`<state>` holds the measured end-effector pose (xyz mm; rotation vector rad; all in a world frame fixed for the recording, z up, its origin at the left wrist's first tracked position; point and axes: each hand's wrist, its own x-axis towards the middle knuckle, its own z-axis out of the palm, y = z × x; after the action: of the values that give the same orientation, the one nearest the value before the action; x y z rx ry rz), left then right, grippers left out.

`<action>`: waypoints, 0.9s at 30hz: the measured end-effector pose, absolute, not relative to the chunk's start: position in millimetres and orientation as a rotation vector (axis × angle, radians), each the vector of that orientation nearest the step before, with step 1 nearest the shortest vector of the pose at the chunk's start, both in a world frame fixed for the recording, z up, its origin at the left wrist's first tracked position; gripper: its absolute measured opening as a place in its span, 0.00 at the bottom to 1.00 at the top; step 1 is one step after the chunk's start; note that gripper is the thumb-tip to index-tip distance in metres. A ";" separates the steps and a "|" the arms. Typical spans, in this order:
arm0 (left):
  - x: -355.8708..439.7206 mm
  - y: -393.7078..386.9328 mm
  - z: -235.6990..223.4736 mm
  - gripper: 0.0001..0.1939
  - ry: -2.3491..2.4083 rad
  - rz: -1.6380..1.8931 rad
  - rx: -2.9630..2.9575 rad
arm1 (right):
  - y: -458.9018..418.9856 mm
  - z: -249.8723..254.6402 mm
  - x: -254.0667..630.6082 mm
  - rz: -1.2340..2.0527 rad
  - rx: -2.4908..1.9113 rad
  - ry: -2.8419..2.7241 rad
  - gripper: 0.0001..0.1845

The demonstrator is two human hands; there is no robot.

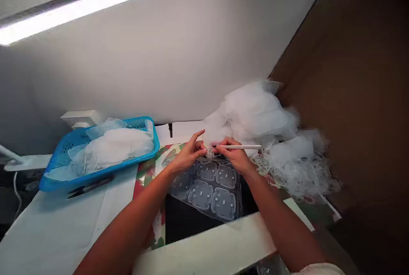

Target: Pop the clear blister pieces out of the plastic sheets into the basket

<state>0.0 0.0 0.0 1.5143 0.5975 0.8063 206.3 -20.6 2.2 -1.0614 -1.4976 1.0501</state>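
My right hand (233, 156) is shut on a thin white rod (246, 147), which sticks out to the right past my fingers. My left hand (189, 152) is raised with its fingers near the rod's left end. A small tuft of clear plastic film (210, 153) lies between my hands, and I cannot tell whether my left fingers grip it. Below them lies a clear sheet with moulded rounded-square pockets (207, 185). A large heap of white film scraps (255, 113) rises just beyond my right hand.
A blue plastic basket (96, 177) of clear film stands to the left, with black snips (91, 185) by its front rim. Further film strands (297, 177) spread to the right against a brown cardboard wall (351, 75). A white ledge (204, 245) crosses the front.
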 end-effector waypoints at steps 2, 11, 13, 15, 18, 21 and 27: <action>2.9 0.1 0.3 0.33 0.859 1.031 1.701 | -21.4 5.1 208.1 0.856 -1.199 -1.574 0.13; 8.0 -23.7 12.8 0.26 0.922 1.020 0.964 | -44.2 19.2 181.0 0.416 -0.810 -2.209 0.10; -2.0 -30.1 15.9 0.23 0.809 0.989 0.820 | -52.1 25.2 180.1 0.595 -0.782 -2.221 0.08; -13.9 -35.6 17.4 0.19 0.747 0.933 0.831 | -56.6 30.3 183.7 0.795 -0.844 -2.099 0.06; -26.3 -41.0 15.7 0.23 0.770 0.855 0.980 | -54.8 31.5 189.8 0.994 -0.959 -1.756 0.09; -27.0 -42.6 10.4 0.24 0.868 0.882 1.188 | -49.1 25.2 189.5 1.160 -1.007 -1.540 0.11; -20.2 -41.9 4.5 0.22 0.927 0.982 1.381 | -49.6 16.4 184.9 1.337 -1.085 -1.473 0.13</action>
<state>-20.2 -41.9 4.5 1.3814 0.9268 0.9819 184.9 -49.6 16.4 -1.0848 -1.4728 1.3369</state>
